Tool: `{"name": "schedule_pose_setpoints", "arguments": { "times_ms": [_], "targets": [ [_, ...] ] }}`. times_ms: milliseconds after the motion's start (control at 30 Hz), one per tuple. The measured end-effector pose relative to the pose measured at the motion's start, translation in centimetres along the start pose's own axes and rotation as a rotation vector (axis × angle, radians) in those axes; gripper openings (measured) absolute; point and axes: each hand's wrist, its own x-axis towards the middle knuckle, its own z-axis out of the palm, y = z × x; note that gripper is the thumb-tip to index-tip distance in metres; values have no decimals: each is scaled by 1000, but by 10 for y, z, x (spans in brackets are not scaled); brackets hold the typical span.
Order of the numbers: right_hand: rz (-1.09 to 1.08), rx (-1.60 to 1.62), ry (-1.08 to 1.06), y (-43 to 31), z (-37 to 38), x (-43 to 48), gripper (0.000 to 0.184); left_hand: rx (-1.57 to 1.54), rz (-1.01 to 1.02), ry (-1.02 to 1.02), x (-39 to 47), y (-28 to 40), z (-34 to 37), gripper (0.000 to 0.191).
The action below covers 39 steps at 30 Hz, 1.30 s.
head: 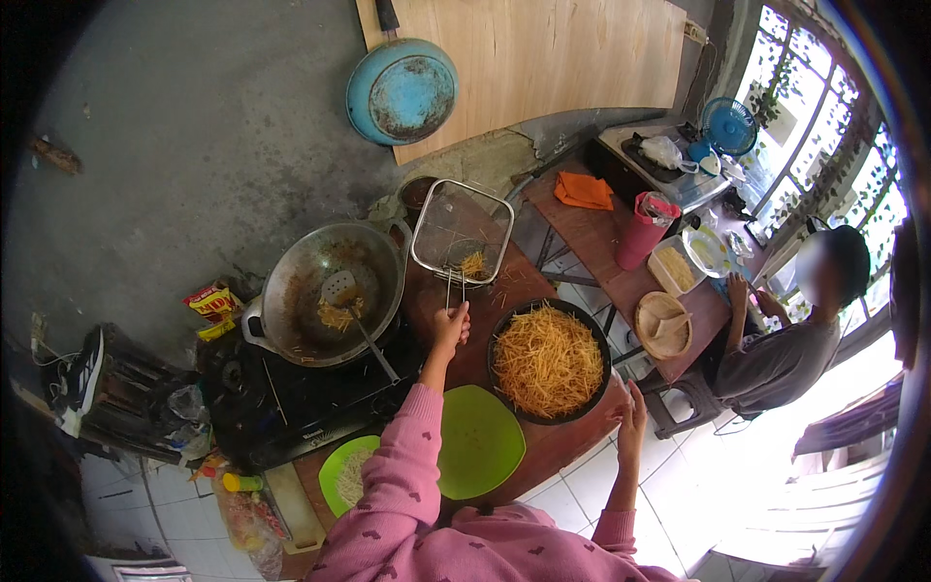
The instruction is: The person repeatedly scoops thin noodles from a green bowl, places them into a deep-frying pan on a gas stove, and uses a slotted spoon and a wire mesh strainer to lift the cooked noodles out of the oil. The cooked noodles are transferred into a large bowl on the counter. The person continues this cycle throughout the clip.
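Observation:
My left hand (452, 329) grips the wire handle of a square mesh strainer (463, 218). A small clump of golden fried sticks lies in the strainer near its handle. Right of this hand, a round black pan (606, 364) is heaped with thin fried sticks (547, 360). Beside the pan's right rim is my right hand (631, 416), near the table edge; something pale shows at its fingers, and I cannot tell whether they hold it. At left, a large wok (284, 291) sits on a gas stove (320, 422), with a slotted spatula (339, 288) and a few fried pieces inside.
A green plate (480, 444) and a green dish of pale shreds (354, 476) are close to my body. A person (785, 356) sits at a second table at right, with a pink tumbler (643, 236) and a woven tray (663, 349). A blue pan (404, 91) hangs ahead.

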Motion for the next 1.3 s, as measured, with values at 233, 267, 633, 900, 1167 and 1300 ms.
{"name": "schedule_pose_setpoints", "arguments": {
  "times_ms": [233,267,633,900,1167,1300],
  "targets": [
    [-29,-2,0,-5,4,-2,35,-66,104,-67,2,-4,1,36],
    [-39,-7,-4,-6,3,-3,35,-73,97,-60,3,-4,2,35],
    [-48,-2,-36,-12,-1,-16,36,-145,70,-38,-7,8,7,34],
    [-61,10,-64,-6,-10,-29,34,-149,153,-136,-40,20,21,34],
    [-206,-146,-123,-22,-4,-17,28,-57,215,-194,-113,23,27,38],
    [-349,-340,-188,-68,6,8,27,57,280,-190,-150,19,19,39]
  ]
}}
